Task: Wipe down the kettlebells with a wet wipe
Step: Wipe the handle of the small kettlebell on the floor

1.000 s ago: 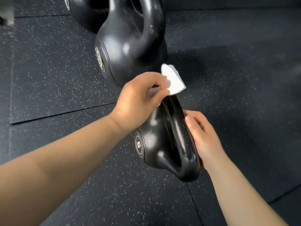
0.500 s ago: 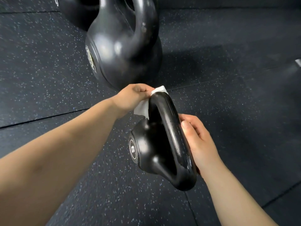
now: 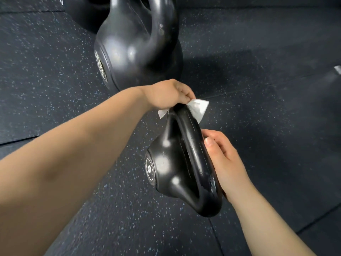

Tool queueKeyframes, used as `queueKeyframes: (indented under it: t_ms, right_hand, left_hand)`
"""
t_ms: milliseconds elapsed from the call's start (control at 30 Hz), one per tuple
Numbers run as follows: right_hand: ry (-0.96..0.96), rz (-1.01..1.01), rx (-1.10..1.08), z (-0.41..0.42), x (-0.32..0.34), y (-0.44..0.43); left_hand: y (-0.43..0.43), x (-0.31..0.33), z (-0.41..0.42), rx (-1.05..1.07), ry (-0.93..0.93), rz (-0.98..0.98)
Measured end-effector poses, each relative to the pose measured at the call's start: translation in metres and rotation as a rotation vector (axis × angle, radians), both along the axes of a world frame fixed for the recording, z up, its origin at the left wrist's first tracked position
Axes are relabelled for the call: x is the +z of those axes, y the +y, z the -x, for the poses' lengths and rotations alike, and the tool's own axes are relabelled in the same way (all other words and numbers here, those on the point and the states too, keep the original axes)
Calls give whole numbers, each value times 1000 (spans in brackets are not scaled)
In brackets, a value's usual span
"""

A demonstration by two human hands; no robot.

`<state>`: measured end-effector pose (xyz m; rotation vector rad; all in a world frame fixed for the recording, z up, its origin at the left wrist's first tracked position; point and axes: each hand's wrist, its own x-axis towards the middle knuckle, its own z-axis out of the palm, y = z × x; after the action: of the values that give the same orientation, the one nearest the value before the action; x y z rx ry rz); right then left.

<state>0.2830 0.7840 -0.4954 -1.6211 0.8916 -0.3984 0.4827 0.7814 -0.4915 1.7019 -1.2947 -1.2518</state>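
A small black kettlebell (image 3: 171,163) marked 6 is tilted on its side above the floor. My right hand (image 3: 224,161) grips the right side of its handle. My left hand (image 3: 166,94) pinches a white wet wipe (image 3: 198,109) against the far end of the handle; the wipe sticks out on both sides of the handle. A larger black kettlebell (image 3: 134,45) stands upright just behind my left hand. Part of a third dark kettlebell (image 3: 83,12) shows at the top left.
The floor is dark speckled rubber matting (image 3: 267,126) with seams between tiles. A small pale object (image 3: 338,69) lies at the right edge.
My left hand moved the wipe from above the handle's far end down onto it, then across to the right. The small kettlebell stayed in my right hand.
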Motion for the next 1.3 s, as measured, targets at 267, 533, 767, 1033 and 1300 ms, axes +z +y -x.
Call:
queueKeyframes:
  t_ms: [267, 533, 767, 1033, 1300]
  right_hand:
    - [-21, -16, 29, -1, 3, 0]
    - [15, -36, 9, -4, 6, 1]
    - [53, -73, -1, -6, 8, 2]
    - [35, -73, 4, -6, 7, 2]
    - [48, -86, -5, -8, 8, 3]
  left_hand:
    - [28, -29, 5, 344, 597, -42]
    - [57, -10, 37, 398, 122, 470]
    - [65, -42, 34, 569, -69, 204]
    - [59, -52, 52, 667, -264, 433]
    - [71, -80, 51, 364, -571, 419]
